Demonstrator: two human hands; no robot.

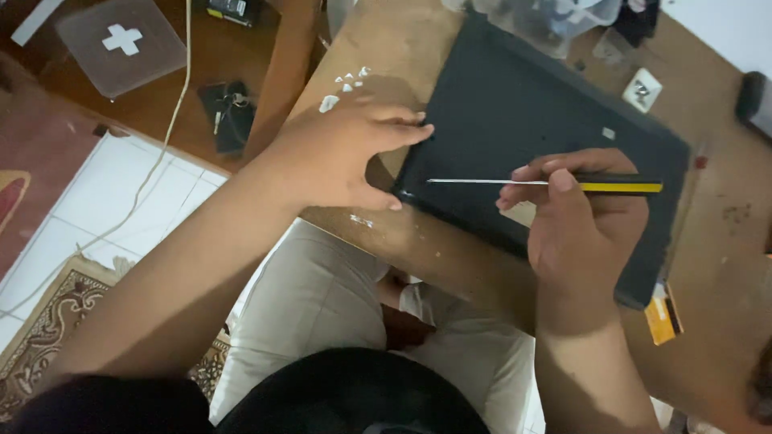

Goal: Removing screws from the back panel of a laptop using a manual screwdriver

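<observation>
A dark flat laptop [515,112] lies bottom-up on a worn wooden table [724,265]. My left hand [346,153] grips its near left corner, fingers spread over the edge and thumb under the front. My right hand [575,217] holds a screwdriver [547,184] with a black and yellow handle. Its thin metal shaft lies level and points left, with the tip near the laptop's left edge, close to my left thumb.
Small white bits [346,80] lie on the table beyond my left hand. A clear plastic box [555,16] stands at the back, a small white tray [642,88] right of it, an orange card [663,317] under the laptop's near right corner. A cable [173,120] runs across the floor.
</observation>
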